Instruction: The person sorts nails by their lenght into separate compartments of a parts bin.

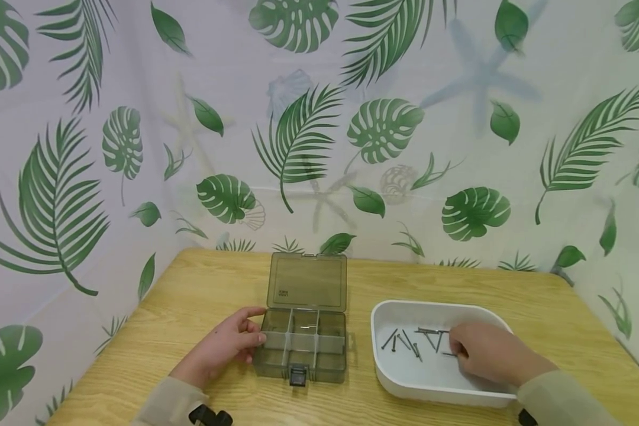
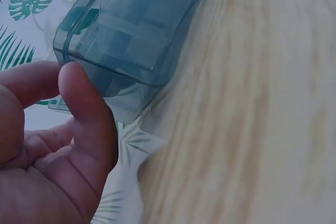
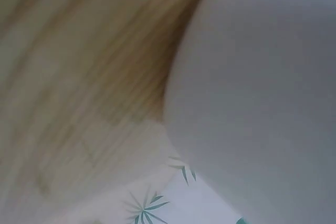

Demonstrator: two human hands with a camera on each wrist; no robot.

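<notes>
A smoky clear plastic compartment box (image 1: 331, 371) stands on the table with its lid (image 1: 307, 283) raised. My left hand (image 1: 229, 340) is at its left side, thumb and index fingertip touching the edge a little apart. In the left wrist view, the thumb (image 2: 86, 103) meets the rim of the box (image 2: 131, 35). Inside a white tray (image 1: 442, 390) lie several thin dark metal screws (image 1: 416, 351). My right hand (image 1: 481, 349) reaches down among them, fingers bent, with screw ends beside the fingertips; I cannot tell if it pinches one.
Dividers (image 1: 287, 350) split the box into several compartments, and a small shiny piece (image 1: 307, 327) lies in the back middle one. A dark latch (image 1: 297, 375) hangs at the front. Behind the wooden table (image 1: 202, 278) hangs a leaf-patterned cloth (image 1: 319, 148).
</notes>
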